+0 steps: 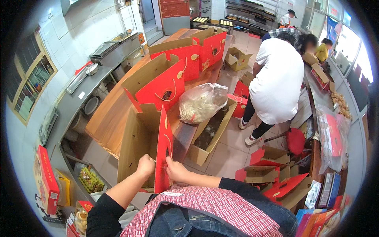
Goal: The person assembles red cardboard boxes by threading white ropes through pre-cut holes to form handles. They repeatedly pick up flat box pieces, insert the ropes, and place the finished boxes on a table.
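Directly in front of me stands an open-topped cardboard gift box (136,136), brown inside and red outside. My left hand (146,165) reaches into it, closed beside the inner face of the red side panel (162,164). What its fingers pinch is hidden. On the outer side of that panel, my right hand (176,170) is curled at the lower end of a thin cord handle (170,144), its thumb up against the panel. Beyond it, several similar red boxes (167,89) with cord handles stand open in a row on the wooden table (108,124).
A clear plastic bag (203,102) of pale items rests by a brown carton (201,156) on my right. A person in a white shirt (278,79) bends over farther right. More open red boxes (272,173) and a red stool (295,139) crowd the right side. A metal counter (92,83) runs left.
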Tool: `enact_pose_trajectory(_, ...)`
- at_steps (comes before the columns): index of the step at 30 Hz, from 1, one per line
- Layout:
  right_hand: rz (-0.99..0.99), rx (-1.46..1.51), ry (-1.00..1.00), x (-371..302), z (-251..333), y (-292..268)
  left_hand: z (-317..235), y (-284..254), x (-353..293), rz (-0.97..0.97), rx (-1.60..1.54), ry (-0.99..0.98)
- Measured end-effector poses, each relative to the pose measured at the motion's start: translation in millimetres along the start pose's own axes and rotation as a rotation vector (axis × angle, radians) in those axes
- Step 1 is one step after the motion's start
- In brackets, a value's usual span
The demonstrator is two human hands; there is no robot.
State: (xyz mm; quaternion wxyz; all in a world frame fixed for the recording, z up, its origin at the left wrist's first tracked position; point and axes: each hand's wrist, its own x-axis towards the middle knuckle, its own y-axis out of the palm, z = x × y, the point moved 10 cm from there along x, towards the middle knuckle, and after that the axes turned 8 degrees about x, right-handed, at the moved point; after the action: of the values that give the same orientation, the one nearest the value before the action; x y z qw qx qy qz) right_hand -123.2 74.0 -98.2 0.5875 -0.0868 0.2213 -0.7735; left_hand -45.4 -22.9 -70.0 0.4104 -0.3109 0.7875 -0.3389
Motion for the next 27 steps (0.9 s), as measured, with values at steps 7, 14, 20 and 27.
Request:
enact_pose_trajectory(7, -0.015, -0.615, -0.529, -9.8, -26.2, 43.5, -39.9, -27.0, -49.9, -0.135, -0.043, 0.280)
enact_pose_trajectory(14, 0.054, -0.551, -0.462, 6.0, -54.4, 75.3, -57.9, -34.9, -78.9, -0.204, 0.239, 0.428)
enact_pose_trajectory(20, 0.080, -0.291, -0.393, 5.8, -51.1, 46.3, -57.8, -44.9, -73.8, -0.157, 0.227, 0.488)
enact_pose_trajectory(27, -0.521, -0.147, 0.124, -130.4, -109.4, -115.4, -78.4, -171.8, -116.5, 0.251, 0.243, 0.580)
